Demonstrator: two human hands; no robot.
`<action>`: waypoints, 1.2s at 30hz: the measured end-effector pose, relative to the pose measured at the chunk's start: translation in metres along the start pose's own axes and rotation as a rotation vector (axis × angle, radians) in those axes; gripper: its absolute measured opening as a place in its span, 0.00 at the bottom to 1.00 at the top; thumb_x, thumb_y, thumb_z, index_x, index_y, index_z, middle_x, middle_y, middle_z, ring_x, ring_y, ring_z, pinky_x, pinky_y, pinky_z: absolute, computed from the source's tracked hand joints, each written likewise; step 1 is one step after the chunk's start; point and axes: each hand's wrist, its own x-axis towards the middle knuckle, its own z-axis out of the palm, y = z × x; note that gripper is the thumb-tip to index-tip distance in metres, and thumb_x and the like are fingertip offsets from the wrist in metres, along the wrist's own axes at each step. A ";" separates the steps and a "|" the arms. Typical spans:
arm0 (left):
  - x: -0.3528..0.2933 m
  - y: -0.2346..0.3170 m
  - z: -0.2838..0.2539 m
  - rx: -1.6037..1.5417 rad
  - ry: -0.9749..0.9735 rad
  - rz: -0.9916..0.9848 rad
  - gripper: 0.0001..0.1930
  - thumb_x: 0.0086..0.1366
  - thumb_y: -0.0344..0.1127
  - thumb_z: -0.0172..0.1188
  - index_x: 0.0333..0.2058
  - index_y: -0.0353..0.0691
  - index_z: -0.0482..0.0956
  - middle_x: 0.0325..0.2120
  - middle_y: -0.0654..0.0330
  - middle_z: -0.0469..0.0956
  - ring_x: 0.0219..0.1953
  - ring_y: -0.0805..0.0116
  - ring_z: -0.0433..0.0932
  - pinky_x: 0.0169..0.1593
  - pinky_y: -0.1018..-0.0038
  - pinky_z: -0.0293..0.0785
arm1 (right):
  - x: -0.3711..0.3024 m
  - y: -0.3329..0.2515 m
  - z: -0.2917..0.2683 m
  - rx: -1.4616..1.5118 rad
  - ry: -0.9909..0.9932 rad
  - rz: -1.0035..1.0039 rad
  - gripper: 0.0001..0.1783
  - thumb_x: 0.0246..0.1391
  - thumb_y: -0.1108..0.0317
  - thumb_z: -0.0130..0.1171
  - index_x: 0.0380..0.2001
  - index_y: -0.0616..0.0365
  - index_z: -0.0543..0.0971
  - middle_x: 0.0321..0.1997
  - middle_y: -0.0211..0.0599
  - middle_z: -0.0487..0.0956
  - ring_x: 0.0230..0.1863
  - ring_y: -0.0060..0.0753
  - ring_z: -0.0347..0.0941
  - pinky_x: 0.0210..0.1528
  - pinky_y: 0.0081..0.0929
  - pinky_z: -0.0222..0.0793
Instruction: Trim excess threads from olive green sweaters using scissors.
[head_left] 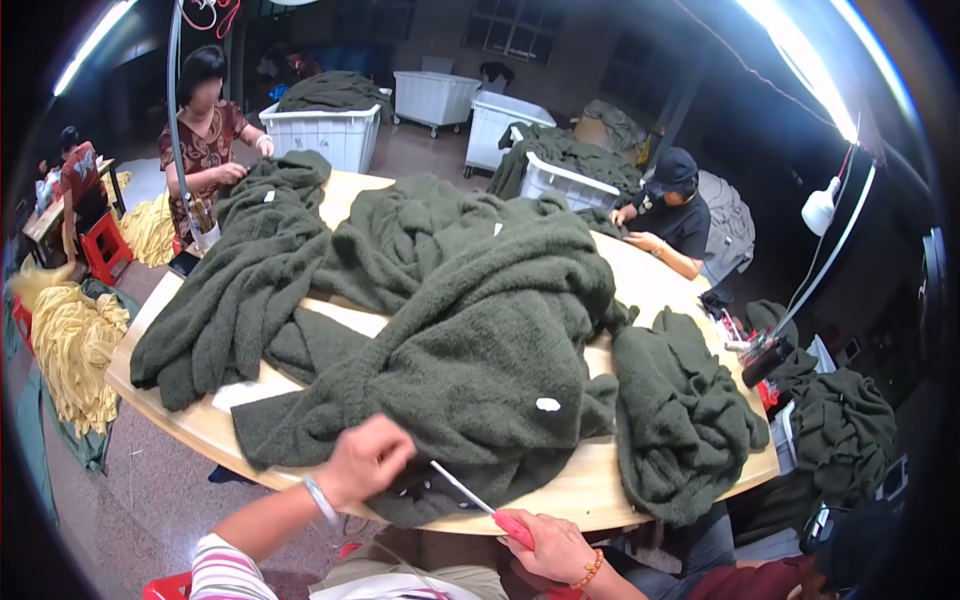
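My right hand (555,548) is wrapped round the pinkish-red handle of a screwdriver-like tool (465,488). Its long thin metal shaft points up and left over the lower edge of a dark green fleecy garment (480,370). Just left of the shaft's tip is my left hand (368,458), slightly blurred, its fingers curled together above the same garment. Whether anything small is pinched in them I cannot make out. Near the shaft, a dark patch with small pale bits shows on the garment. A white tag (548,404) lies on the cloth to the right.
More green garments are heaped on the wooden table (190,440), including a pile (685,415) at the right. One person (205,140) works at the far left, another (680,210) at the far right. White bins (325,140) stand behind; yellow cloth (75,350) lies at the left.
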 end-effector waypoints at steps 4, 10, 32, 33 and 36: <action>0.110 -0.028 -0.014 0.246 0.358 0.165 0.16 0.55 0.32 0.67 0.42 0.37 0.76 0.33 0.55 0.76 0.35 0.57 0.76 0.42 0.69 0.73 | -0.004 0.020 -0.010 0.046 0.248 -0.006 0.20 0.55 0.57 0.61 0.50 0.46 0.75 0.26 0.47 0.79 0.30 0.51 0.77 0.33 0.44 0.73; 0.210 -0.096 0.005 -0.229 0.185 -0.505 0.25 0.55 0.37 0.71 0.48 0.32 0.73 0.37 0.62 0.79 0.38 0.73 0.75 0.44 0.76 0.72 | -0.009 0.011 -0.033 0.244 0.300 0.091 0.18 0.55 0.68 0.62 0.49 0.57 0.77 0.41 0.47 0.82 0.44 0.47 0.80 0.44 0.32 0.75; 0.051 0.070 -0.069 0.547 -0.385 0.239 0.17 0.49 0.28 0.69 0.40 0.43 0.80 0.40 0.55 0.74 0.40 0.55 0.75 0.42 0.67 0.73 | -0.007 0.085 -0.036 0.533 0.535 0.206 0.20 0.59 0.74 0.57 0.54 0.67 0.71 0.25 0.32 0.79 0.29 0.20 0.77 0.36 0.21 0.73; 0.057 0.078 -0.058 0.484 -0.343 0.259 0.17 0.51 0.31 0.70 0.41 0.42 0.80 0.41 0.54 0.76 0.41 0.53 0.76 0.45 0.64 0.73 | -0.009 0.087 -0.035 0.548 0.542 0.207 0.20 0.59 0.74 0.56 0.54 0.68 0.71 0.26 0.32 0.79 0.28 0.21 0.77 0.37 0.20 0.73; 0.063 0.080 -0.015 0.256 -0.215 0.273 0.16 0.53 0.33 0.69 0.41 0.40 0.79 0.39 0.54 0.76 0.42 0.54 0.76 0.45 0.64 0.74 | -0.012 0.088 -0.034 0.601 0.569 0.227 0.19 0.60 0.74 0.56 0.54 0.69 0.71 0.26 0.32 0.79 0.29 0.21 0.77 0.37 0.20 0.73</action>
